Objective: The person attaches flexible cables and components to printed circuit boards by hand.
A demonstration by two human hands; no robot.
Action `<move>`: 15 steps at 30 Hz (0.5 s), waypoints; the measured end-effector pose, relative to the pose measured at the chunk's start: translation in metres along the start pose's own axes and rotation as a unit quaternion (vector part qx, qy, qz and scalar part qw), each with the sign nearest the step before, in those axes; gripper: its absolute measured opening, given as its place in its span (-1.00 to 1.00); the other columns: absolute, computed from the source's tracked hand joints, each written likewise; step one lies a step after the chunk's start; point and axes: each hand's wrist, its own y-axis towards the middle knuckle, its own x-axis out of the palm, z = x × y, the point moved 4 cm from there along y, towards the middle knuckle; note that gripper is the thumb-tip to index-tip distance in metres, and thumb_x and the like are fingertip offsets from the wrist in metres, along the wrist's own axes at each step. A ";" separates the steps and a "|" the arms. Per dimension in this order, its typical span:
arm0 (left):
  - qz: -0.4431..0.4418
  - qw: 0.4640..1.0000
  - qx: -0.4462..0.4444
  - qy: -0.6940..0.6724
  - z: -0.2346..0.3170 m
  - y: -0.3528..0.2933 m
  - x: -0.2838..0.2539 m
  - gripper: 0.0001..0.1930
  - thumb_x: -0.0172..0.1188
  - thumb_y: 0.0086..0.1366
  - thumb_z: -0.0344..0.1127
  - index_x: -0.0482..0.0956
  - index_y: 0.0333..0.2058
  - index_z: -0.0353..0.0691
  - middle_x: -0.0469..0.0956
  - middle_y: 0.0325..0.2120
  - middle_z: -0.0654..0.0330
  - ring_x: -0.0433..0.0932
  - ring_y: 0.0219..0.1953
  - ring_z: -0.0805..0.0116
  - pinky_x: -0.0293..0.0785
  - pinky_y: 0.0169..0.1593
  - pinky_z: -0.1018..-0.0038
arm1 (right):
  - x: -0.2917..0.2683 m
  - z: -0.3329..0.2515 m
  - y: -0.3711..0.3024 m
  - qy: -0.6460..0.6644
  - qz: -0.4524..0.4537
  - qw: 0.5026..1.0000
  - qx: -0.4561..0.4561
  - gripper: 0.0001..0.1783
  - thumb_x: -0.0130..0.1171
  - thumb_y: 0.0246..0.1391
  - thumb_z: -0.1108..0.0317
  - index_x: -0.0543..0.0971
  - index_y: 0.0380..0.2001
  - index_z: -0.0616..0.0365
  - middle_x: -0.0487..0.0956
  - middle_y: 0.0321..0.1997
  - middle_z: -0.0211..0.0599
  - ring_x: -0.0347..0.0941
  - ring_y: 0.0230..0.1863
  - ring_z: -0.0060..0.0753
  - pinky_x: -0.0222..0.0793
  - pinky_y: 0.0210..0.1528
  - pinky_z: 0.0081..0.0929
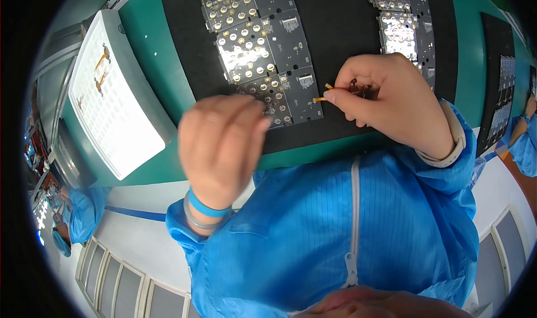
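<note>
Black mat [341,27]: lay central. White tray [114,128]: lay left. Left board [299,44], right board [423,30]: rested on mat. Left hand [221,139]: blurred over left board's near end; grasp could not be told. Right hand [391,97]: pinched orange tabs [320,100] at left board's right edge. Orange parts [104,57]: lay far in tray.

The one view looks from the person's head — the left of two fisheye cameras worn there — and faces steeply down, upright. It is near: the left hand [221,147] and right hand [394,97] loom large mid-frame, with the jacket [302,223] below and the desk [148,16] above. The wide lens bends edges and reaches co-workers [84,214] at both sides — small, farther off.
</note>
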 end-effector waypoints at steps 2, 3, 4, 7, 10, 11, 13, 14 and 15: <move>-0.008 0.998 0.043 -0.033 0.010 -0.003 0.010 -0.67 0.34 -0.10 -0.46 0.62 -0.26 -0.28 0.53 -0.28 0.15 0.51 -0.25 0.22 0.46 -0.17 0.31 | -0.001 -0.003 0.001 0.002 -0.004 1.000 0.002 -0.86 0.20 0.12 0.43 0.54 -0.49 0.23 0.52 -0.64 -0.39 0.45 -0.64 -0.68 0.28 -0.59 -0.75; -0.009 0.998 0.042 -0.035 0.012 -0.004 0.013 -0.67 0.34 -0.10 -0.46 0.62 -0.26 -0.28 0.53 -0.28 0.15 0.51 -0.25 0.22 0.46 -0.17 0.31 | -0.001 -0.003 0.001 0.004 -0.007 1.000 0.005 -0.86 0.20 0.12 0.43 0.54 -0.49 0.23 0.52 -0.64 -0.39 0.45 -0.64 -0.68 0.28 -0.59 -0.75; -0.019 0.999 0.047 -0.011 0.014 -0.005 0.016 -0.68 0.31 -0.07 -0.44 0.62 -0.24 -0.27 0.52 -0.27 0.16 0.50 -0.23 0.23 0.46 -0.15 0.31 | 0.000 -0.002 0.001 0.004 -0.008 1.000 0.006 -0.86 0.20 0.12 0.43 0.54 -0.49 0.23 0.52 -0.64 -0.39 0.45 -0.64 -0.68 0.28 -0.59 -0.75; -0.036 0.997 0.056 0.026 0.016 -0.007 0.022 -0.66 0.26 0.01 -0.38 0.62 -0.16 -0.22 0.50 -0.22 0.19 0.46 -0.18 0.27 0.42 -0.08 0.32 | -0.001 0.000 0.000 0.016 -0.013 1.000 0.013 -0.86 0.20 0.12 0.43 0.54 -0.49 0.24 0.52 -0.64 -0.39 0.45 -0.64 -0.68 0.28 -0.59 -0.74; -0.051 0.995 0.062 0.052 0.017 -0.009 0.026 -0.61 0.25 -0.01 -0.38 0.61 -0.12 -0.15 0.48 -0.21 0.21 0.45 -0.17 0.28 0.39 -0.05 0.33 | -0.003 0.000 0.001 0.010 0.010 0.999 0.039 -0.79 0.23 -0.02 0.29 0.58 -0.56 0.21 0.55 -0.62 -0.19 0.50 -0.59 -0.22 0.38 -0.51 -0.41; -0.048 0.994 0.067 0.067 0.018 -0.011 0.027 -0.60 0.23 -0.01 -0.37 0.61 -0.10 -0.12 0.46 -0.21 0.22 0.44 -0.17 0.29 0.38 -0.04 0.33 | -0.002 0.000 0.001 0.001 0.011 0.999 0.035 -0.79 0.22 -0.02 0.28 0.58 -0.57 0.21 0.55 -0.62 -0.19 0.51 -0.59 -0.21 0.38 -0.51 -0.41; -0.045 0.993 0.073 0.082 0.019 -0.011 0.027 -0.59 0.20 -0.01 -0.36 0.61 -0.09 -0.09 0.45 -0.20 0.23 0.43 -0.16 0.30 0.38 -0.04 0.33 | -0.002 0.000 0.001 -0.008 0.013 0.999 0.031 -0.78 0.22 -0.02 0.28 0.58 -0.57 0.21 0.55 -0.62 -0.18 0.51 -0.58 -0.21 0.38 -0.50 -0.40; -0.053 0.989 0.087 0.103 0.021 -0.010 0.027 -0.58 0.18 0.00 -0.35 0.61 -0.08 -0.08 0.44 -0.20 0.23 0.43 -0.16 0.30 0.38 -0.03 0.32 | -0.002 0.000 0.000 -0.005 0.009 0.999 0.033 -0.81 0.23 -0.02 0.29 0.58 -0.54 0.20 0.55 -0.62 -0.19 0.51 -0.58 -0.22 0.38 -0.50 -0.41; -0.061 0.985 0.101 0.124 0.024 -0.007 0.027 -0.58 0.16 0.01 -0.34 0.61 -0.07 -0.06 0.43 -0.20 0.24 0.42 -0.16 0.30 0.38 -0.03 0.32 | -0.002 0.001 0.000 -0.002 0.005 0.999 0.035 -0.82 0.23 -0.03 0.30 0.58 -0.51 0.20 0.55 -0.62 -0.19 0.51 -0.58 -0.22 0.38 -0.50 -0.41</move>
